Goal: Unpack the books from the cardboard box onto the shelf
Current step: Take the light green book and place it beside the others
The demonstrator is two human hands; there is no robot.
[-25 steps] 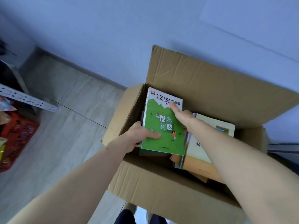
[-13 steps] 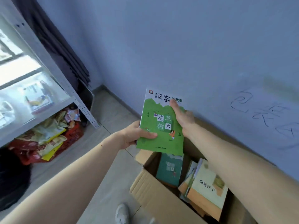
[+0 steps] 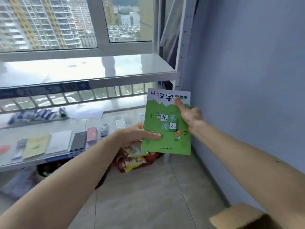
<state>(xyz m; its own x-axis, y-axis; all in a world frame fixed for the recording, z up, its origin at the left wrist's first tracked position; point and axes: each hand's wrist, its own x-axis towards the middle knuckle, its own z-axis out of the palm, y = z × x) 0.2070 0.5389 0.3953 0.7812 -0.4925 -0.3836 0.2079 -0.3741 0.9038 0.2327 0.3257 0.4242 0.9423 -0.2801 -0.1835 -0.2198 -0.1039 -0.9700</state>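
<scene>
I hold a green and white book (image 3: 166,139) with Chinese characters upright in front of me, near the right end of a metal shelf unit. My left hand (image 3: 140,135) grips its lower left edge, thumb across the cover. My right hand (image 3: 189,115) grips its right edge, thumb on the cover near the title. The upper shelf board (image 3: 85,68) is bare; the lower shelf board (image 3: 102,128) carries small items. Only a flap of the cardboard box (image 3: 244,217) shows at the bottom right; its books are out of sight.
Notebooks (image 3: 37,145), a dark notebook (image 3: 78,140), pens (image 3: 104,130) and a pink pack (image 3: 91,134) lie on the lower shelf. Snack packets (image 3: 133,158) are piled on the floor under it. A blue wall (image 3: 247,80) closes the right side. A window is behind the shelf.
Both hands lifted the green book out of the box and carried it up and left toward the shelf. The view swung from the box to the shelf and window.
</scene>
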